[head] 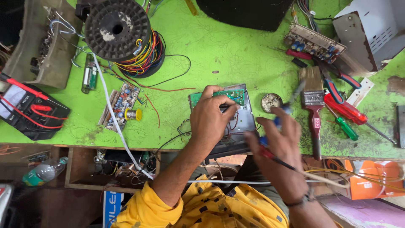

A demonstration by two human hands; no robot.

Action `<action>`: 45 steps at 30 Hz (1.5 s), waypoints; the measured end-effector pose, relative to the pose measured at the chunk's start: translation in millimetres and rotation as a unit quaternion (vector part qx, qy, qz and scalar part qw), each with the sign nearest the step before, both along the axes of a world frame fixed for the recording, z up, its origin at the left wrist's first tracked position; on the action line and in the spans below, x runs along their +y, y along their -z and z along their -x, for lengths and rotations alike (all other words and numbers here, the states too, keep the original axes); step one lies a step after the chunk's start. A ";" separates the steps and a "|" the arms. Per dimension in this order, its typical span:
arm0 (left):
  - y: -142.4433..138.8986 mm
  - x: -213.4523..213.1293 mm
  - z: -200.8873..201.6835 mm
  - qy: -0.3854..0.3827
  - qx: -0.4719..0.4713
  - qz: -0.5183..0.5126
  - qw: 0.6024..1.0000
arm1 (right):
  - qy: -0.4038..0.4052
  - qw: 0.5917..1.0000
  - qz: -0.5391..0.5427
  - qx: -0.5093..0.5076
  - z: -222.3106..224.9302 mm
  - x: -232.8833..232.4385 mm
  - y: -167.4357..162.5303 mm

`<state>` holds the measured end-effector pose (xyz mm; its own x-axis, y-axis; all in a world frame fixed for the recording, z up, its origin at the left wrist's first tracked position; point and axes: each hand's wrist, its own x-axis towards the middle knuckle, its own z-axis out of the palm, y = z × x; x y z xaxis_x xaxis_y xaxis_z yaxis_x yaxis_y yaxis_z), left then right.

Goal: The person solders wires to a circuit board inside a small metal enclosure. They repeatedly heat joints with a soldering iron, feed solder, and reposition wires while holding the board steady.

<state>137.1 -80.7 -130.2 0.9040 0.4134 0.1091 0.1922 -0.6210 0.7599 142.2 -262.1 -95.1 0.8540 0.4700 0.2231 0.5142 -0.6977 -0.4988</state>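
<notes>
Green worktop (219,55) | circuit board (230,96) lies on metal chassis (244,120) at front edge | left hand (209,120) pinches board edge, pressing it flat | right hand (280,137) grips soldering iron (291,99), blurred | advice: hold board steady, tip on joint only, clear of loose wires.

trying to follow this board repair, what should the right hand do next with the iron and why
Probably bring the soldering iron left to the green circuit board. The left hand already pins the board on the metal chassis, while the right hand holds the iron, blurred, near the round flux tin, its tip apparently off the board.
</notes>
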 end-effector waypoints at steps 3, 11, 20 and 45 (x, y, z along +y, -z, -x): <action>0.9 0.4 0.2 -0.002 0.019 0.000 1.000 | 0.015 0.994 -0.103 -0.013 7.9 -37.1 -1.5; 4.4 -2.7 0.8 -0.006 0.019 -0.017 1.000 | 0.000 0.929 -0.370 0.014 9.3 -108.9 27.6; 4.0 -2.5 1.9 -0.003 0.005 -0.021 1.000 | -0.032 0.915 -0.387 0.110 -2.5 -108.9 49.4; 6.9 -2.7 2.7 0.005 0.017 -0.034 0.999 | -0.040 0.897 -0.427 0.112 -6.7 -104.4 59.4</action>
